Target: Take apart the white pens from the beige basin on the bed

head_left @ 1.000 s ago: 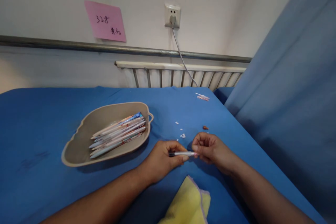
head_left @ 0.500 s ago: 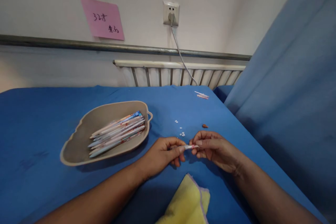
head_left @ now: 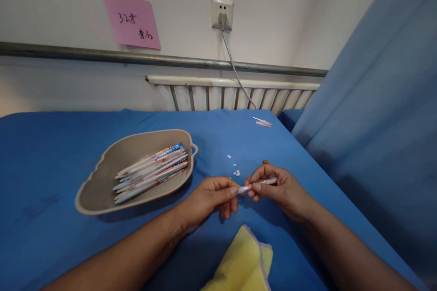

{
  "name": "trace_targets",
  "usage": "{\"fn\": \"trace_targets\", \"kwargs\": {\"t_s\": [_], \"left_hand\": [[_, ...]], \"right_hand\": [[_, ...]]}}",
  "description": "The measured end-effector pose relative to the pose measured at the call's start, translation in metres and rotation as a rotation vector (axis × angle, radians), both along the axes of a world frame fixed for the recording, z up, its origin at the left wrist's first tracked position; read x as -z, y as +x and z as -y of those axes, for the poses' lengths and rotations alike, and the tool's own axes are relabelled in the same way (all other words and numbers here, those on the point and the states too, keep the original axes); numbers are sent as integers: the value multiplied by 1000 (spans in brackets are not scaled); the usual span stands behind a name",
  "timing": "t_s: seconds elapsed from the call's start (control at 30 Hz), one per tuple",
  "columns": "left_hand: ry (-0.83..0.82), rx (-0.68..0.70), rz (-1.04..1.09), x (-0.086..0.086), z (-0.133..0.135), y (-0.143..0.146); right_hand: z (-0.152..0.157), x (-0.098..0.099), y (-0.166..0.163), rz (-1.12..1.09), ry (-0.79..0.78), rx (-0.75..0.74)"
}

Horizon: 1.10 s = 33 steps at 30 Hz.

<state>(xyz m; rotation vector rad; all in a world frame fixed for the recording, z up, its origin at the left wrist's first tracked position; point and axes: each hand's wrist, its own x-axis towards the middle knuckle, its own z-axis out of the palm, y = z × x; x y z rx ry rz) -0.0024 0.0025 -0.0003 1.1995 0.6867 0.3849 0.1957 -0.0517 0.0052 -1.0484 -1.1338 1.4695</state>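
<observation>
A slim whitish pen with a pink-red band is held between my two hands, over the blue cloth. My left hand pinches its left end between thumb and fingers. Farther along, my right hand is closed on the pen by thumb and fingertips, and a length of it pokes out to the right above the thumb. Much of the pen's detail is covered by fingers. Several small white bits lie just beyond my hands. A small brown piece shows only partly behind my right hand.
A beige tray with several pens stands at left. A yellow cloth lies in front of me. Thin sticks rest near the far right edge of the blue-covered table. A blue curtain hangs at right.
More of the pen now sticks out to the right of my right hand's fingers. My right hand has shifted slightly and now covers most of the brown piece. The view has tilted a little.
</observation>
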Motion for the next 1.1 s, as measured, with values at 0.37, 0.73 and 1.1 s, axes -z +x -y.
{"fn": "trace_targets", "kwargs": {"t_s": [0.37,0.73,1.1], "left_hand": [[-107,57,48,3,2,0],[-112,92,53,-1,4,0],[-12,40,66,6,7,1]], "right_hand": [[0,-1,-1,-144,-20,-52],[-6,7,-7,-170,20,51],[-5,10,-19,-124,76,61]]}}
